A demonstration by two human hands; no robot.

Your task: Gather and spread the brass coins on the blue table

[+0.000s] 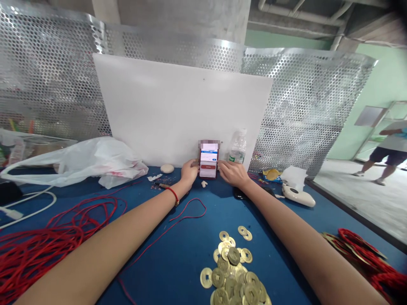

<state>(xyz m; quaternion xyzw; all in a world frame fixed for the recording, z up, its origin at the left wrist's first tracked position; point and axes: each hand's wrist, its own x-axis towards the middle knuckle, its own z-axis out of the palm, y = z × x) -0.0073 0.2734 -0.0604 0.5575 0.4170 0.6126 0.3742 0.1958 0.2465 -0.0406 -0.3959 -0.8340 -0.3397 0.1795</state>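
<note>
A smartphone (208,170) with a lit screen stands upright against the white board, between my two hands. My left hand (189,173) grips its left edge, with fingers partly hidden behind the case; a red cord bracelet (173,195) circles that wrist. On the other side my right hand (234,173) has its fingers curled in at the phone's right edge. A small white piece (204,184) lies just below the phone. Nearer to me, a heap of brass coins with square holes (233,271) covers part of the blue table (178,262).
Red cord (79,233) lies tangled at left, below a white plastic bag (104,159). A clear bottle (238,146) stands behind my right hand. Right of that hand sit a white device (298,195) and knotted red cords (365,254). A person (389,148) stands beyond the table.
</note>
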